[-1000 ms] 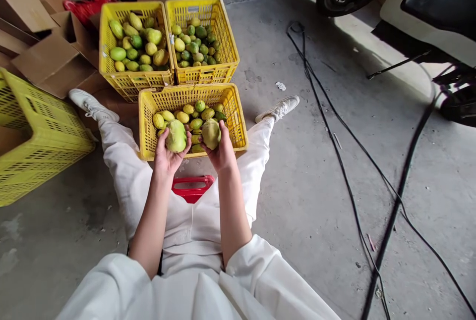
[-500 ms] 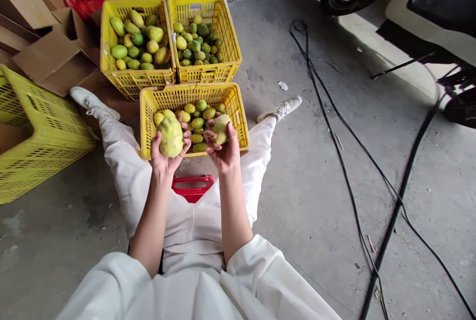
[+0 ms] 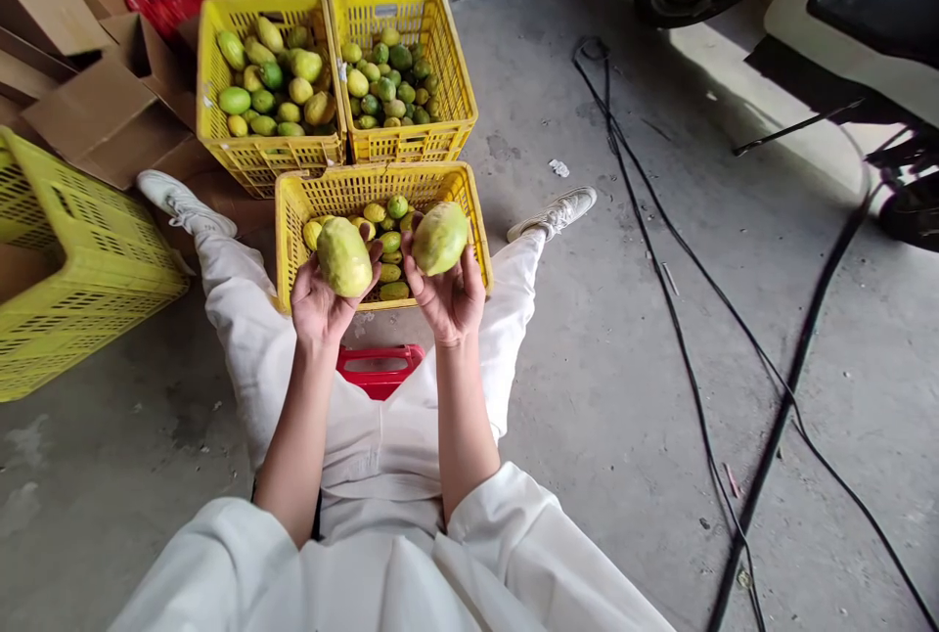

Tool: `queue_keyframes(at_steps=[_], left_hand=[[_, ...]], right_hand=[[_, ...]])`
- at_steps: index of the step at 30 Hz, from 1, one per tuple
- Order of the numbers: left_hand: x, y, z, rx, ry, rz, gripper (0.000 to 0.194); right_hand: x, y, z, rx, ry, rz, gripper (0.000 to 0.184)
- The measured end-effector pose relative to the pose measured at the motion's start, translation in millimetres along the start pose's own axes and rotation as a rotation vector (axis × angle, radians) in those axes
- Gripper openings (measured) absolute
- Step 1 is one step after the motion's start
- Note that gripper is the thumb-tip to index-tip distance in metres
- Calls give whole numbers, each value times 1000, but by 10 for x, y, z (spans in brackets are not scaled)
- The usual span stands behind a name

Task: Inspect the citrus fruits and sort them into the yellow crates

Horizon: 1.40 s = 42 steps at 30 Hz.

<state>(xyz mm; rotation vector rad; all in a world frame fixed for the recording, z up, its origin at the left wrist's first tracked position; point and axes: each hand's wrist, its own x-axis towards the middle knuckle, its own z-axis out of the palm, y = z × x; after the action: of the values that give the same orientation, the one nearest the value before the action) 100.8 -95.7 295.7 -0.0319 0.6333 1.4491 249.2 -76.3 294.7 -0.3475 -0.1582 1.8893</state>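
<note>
Hands (image 3: 384,297) hold green-yellow fruits (image 3: 344,257); near crate (image 3: 480,250) below.

Black cables (image 3: 792,387) on floor (image 3: 602,368) near white scooter (image 3: 796,11); red plastic (image 3: 172,8) beside cardboard boxes (image 3: 110,118).

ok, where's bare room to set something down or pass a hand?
Floor between the right leg and black cables; floor between the left leg and side crate. Crowded: the front crate, with fruit inside and two held fruits over it; the two fruit-filled back crates; the cardboard beside them.
</note>
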Motion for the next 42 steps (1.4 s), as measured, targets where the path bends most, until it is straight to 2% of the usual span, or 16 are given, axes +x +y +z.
queue_keyframes(at_steps=[4,7,9,11,14,18,21,23,27,29,31,38,42], left_hand=[[18,-38,-31,-58,-21,-1,36],[51,-60,-81,-77,-59,-47,33],[61,-56,-91,-56,-69,-85,40],[52,-43,-71,-13,-60,-89,47],[15,-22,-15,27,-61,-51,47],[-31,-9,17,34,-88,-19,45],[-46,-13,-9,32,-83,-34,44],[-45,-29,-33,39,-74,-50,46],[-14,-75,-42,34,-52,-124,46],[2,-90,-19,17,-60,-157,49],[5,-93,14,24,-65,-137,51],[-69,-60,92,78,-44,21,40],[-9,-107,52,31,-11,5,40]], right_hand=[[3,24,-76,118,-60,37,30],[37,34,-117,41,-52,123,24],[56,28,-114,-14,-36,143,20],[56,12,-89,-25,-36,128,27],[23,-25,-30,-26,-56,63,35],[-28,-48,13,-23,-58,8,38],[-29,-18,-32,65,-77,-10,40],[-12,16,-88,93,-93,26,43],[41,66,-156,24,-65,131,30],[57,61,-138,35,-57,138,30],[53,35,-90,40,-34,122,36],[-57,-57,62,-74,49,-58,36],[-3,11,-16,-32,-12,-19,34]])
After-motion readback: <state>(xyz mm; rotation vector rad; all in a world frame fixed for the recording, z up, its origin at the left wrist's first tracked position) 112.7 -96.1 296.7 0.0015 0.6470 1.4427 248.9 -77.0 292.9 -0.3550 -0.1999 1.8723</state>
